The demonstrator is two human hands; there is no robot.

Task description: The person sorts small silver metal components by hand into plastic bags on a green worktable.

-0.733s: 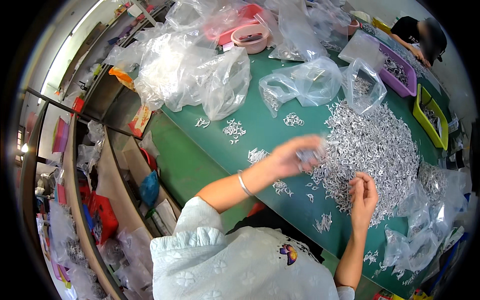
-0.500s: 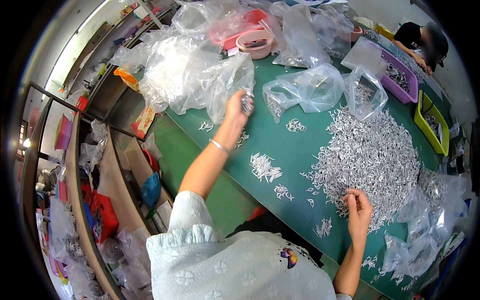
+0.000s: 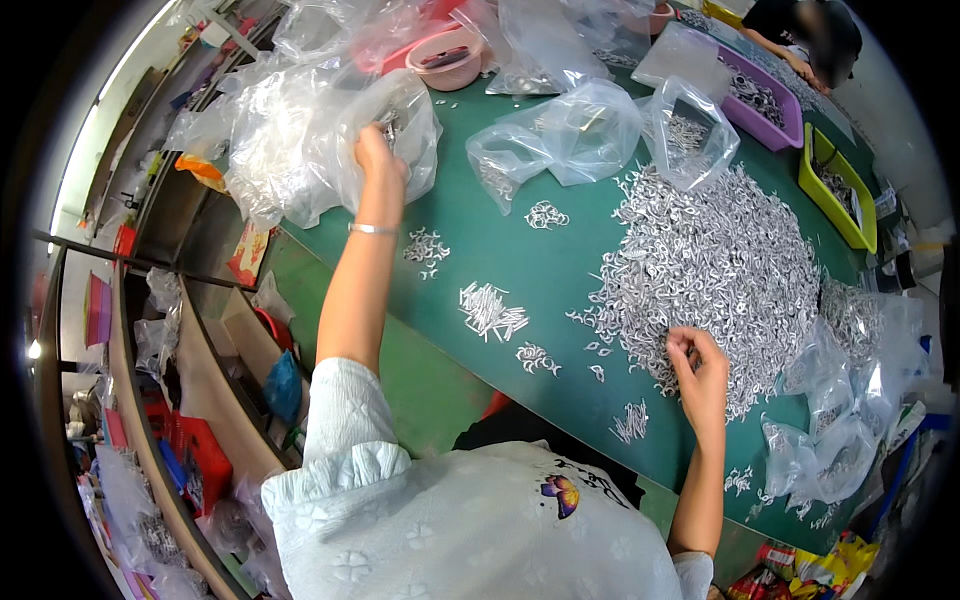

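Sorting of small metal pieces at a green table, seen from above. The table's near edge runs slantwise from the bag-covered left corner to the near right corner, with the person's pale shirt close against it. Strips of green surface separate the small piles along this edge. The large heap of metal pieces occupies the right half. The left hand reaches into a clear bag near the left corner; grey pieces show at its fingers, but whether they are grasped or released cannot be told. The right hand lies at the heap's near side, fingers bent toward the thumb; a pinched piece cannot be made out. Printing on yellow and red packets below the near right corner is too small to read. Bulging clear bags stand beyond the small piles, backed by a pink basket; a purple tray and a lime basket bound the heap's far side. Another person sits beyond.
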